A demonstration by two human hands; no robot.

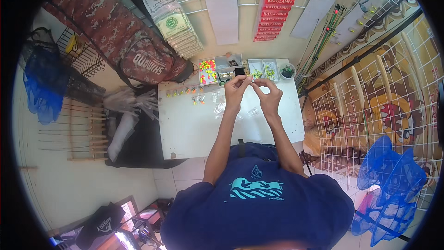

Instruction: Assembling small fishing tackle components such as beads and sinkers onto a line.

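Note:
Above the far part of a white table (189,132), my left hand (235,91) and my right hand (268,96) meet fingertip to fingertip. Both are closed in a pinch around something tiny and pale, too small to make out. Just beyond them are a box of red and yellow beads (208,71) and a divided white tray (263,60) holding small yellow-green pieces. A round tub (287,71) with dark green contents stands at the right. Small filled packets (185,91) lie in rows to the left. Clear plastic bags (250,113) rest below my hands.
A camouflage rod bag (138,55) leans at the left of the table. Packets (276,7) hang from a wire rack on the wall ahead. Thin rods (323,37) stand at the far right, near a white grid (370,92). Blue nets (391,180) hang at the right.

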